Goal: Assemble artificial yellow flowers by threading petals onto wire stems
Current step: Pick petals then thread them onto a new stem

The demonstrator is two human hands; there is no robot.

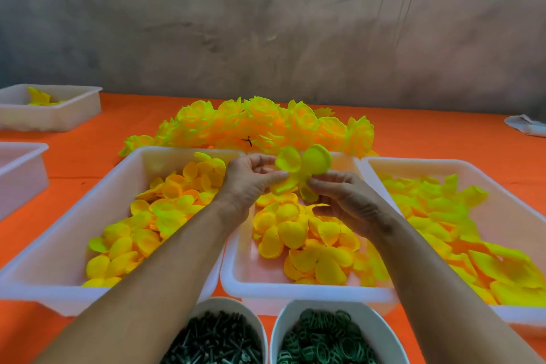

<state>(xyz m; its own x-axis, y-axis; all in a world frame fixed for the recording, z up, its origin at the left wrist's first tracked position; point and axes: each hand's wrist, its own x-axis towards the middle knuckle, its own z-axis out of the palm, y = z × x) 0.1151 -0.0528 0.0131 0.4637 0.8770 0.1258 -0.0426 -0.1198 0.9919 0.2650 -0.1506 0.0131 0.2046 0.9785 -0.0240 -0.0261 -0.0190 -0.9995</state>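
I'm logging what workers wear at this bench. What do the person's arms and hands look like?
Both forearms are bare, with no sleeves in view. The left hand and right hand wear no gloves, and no rings, watch or bracelets show on either.

The right tray (484, 174) (frame-cropped) and both dark-filled bowls (313, 309) run off-picture.

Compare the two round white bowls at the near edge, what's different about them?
The left white bowl holds dark straight stem-like pieces; the right white bowl holds green ring-shaped pieces. The left bowl is partly hidden by the left forearm, the right one less so. Both are white, rounded, nearly full, and cut off by the frame.
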